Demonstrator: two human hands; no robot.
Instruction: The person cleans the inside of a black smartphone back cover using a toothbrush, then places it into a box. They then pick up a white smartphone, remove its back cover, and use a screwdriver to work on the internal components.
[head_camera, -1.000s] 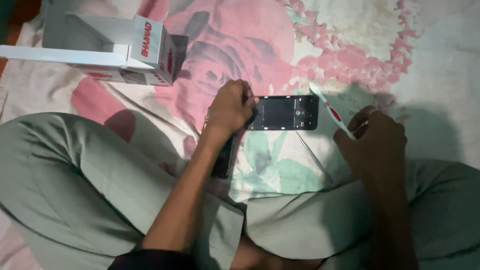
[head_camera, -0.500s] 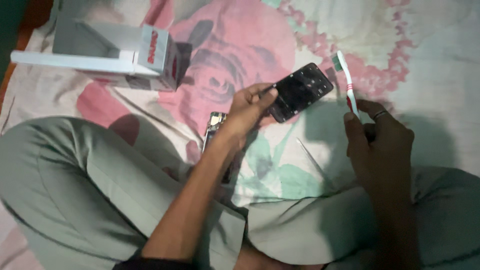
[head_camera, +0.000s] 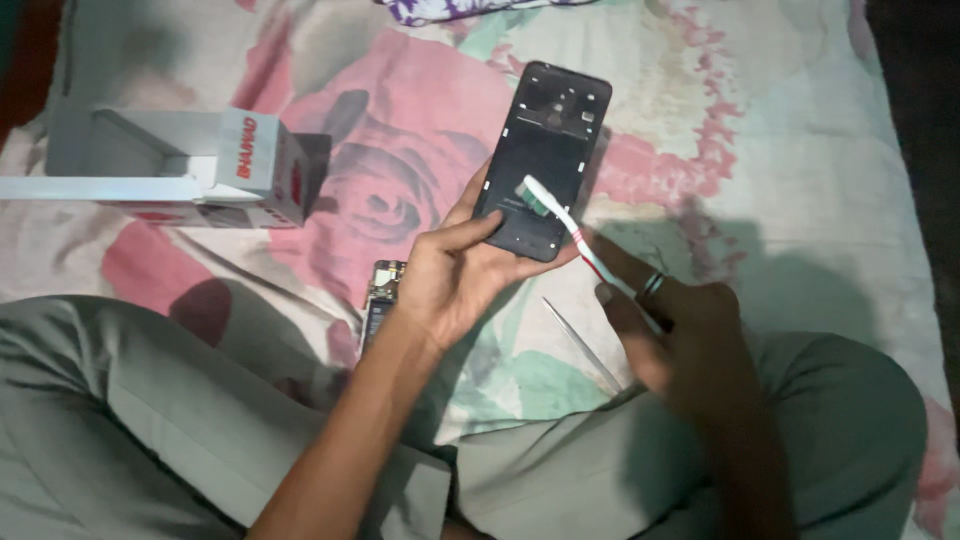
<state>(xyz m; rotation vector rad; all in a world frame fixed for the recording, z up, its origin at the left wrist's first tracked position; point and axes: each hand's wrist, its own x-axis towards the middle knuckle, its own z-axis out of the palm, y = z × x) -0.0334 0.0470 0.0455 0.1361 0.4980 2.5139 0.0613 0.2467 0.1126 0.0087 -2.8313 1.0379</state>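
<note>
At the far left a white box (head_camera: 200, 170) lies open on its side on the bed sheet (head_camera: 800, 150), a floral one in pink, green and cream. My legs in grey trousers (head_camera: 120, 420) are crossed below it. Just right of the box, near my left wrist, a small circuit board (head_camera: 380, 300) rests on the sheet, partly hidden by my arm.

My left hand (head_camera: 450, 280) is raised above the sheet with its grip closed on the lower end of a black phone frame (head_camera: 545, 160); the thumb lies across the frame's face and the other fingers wrap behind it. The frame stands tilted, its camera end pointing away from me, open side toward me.

A thin pair of metal tweezers (head_camera: 585, 345) lies on the sheet between my two hands, apart from both.

My right hand (head_camera: 680, 330), a ring on one finger, has its grip closed around the handle of a toothbrush (head_camera: 560, 220), white with red. The bristle head touches the frame's lower half, just above my left thumb.
</note>
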